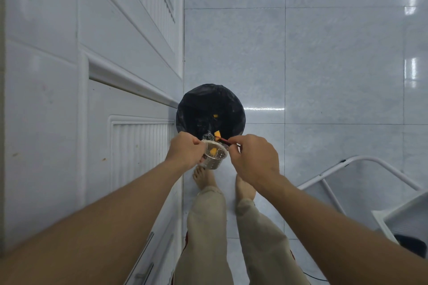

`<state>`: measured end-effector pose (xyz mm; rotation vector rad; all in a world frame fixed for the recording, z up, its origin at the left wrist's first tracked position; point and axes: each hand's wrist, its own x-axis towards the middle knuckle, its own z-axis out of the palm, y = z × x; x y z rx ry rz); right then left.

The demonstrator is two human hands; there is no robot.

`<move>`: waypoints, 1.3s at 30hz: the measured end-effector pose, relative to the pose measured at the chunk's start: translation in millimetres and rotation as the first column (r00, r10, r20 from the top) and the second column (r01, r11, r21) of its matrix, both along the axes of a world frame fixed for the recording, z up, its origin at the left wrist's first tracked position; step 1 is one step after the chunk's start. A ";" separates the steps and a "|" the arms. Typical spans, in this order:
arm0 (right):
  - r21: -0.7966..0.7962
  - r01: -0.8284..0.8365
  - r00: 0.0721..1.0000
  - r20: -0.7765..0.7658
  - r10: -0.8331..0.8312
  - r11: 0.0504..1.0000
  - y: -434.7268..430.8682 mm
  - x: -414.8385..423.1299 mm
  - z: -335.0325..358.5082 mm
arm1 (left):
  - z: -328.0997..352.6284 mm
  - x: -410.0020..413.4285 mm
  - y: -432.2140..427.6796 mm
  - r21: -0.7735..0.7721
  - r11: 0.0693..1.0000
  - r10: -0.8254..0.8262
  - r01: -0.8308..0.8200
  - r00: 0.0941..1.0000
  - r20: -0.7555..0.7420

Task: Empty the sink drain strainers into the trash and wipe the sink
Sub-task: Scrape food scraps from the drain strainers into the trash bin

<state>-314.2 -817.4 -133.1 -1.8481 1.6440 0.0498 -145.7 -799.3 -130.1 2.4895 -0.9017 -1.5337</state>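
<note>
The strainer [214, 157] was held just at the near rim of the trash bin [208, 104], not over its middle, so I judged that the orange scrap [213, 151] lying inside it could fall on the floor tiles [324, 76] near the person's bare feet [203, 178] if it was tipped too quickly. The left hand [185, 150] gripped the strainer, with the fingers curled around its rim and wall. The right hand [254, 157] pinched a thin red stick [225, 140], whose tip reached to some mesh [208, 136] and another orange piece [217, 134] above the bin.
</note>
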 end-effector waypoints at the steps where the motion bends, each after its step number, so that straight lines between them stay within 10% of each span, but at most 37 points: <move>1: -0.025 0.018 1.000 0.001 -0.018 1.000 -0.4 0.3 0.5 | -0.5 0.5 0.6 0.000 1.000 0.000 0.000 1.000 -0.001; 12: 0.155 -0.171 0.975 -0.114 0.190 0.973 2.5 4.0 -5.9 | -0.6 0.7 4.0 -0.020 1.000 -0.017 0.017 1.000 -0.013; 23: -0.124 -0.030 0.999 -0.026 0.027 0.992 6.5 3.5 0.1 | -1.9 5.1 6.3 0.010 1.000 -0.010 0.010 1.000 -0.002; 32: 0.136 -0.173 0.979 -0.080 0.185 0.975 3.6 7.2 -2.7 | -1.3 1.5 4.1 -0.001 1.000 -0.009 0.009 1.000 -0.009; 39: 0.040 -0.172 0.984 -0.049 0.174 0.984 5.3 3.6 -5.4 | -2.0 1.5 0.9 0.015 1.000 0.003 -0.002 1.000 -0.008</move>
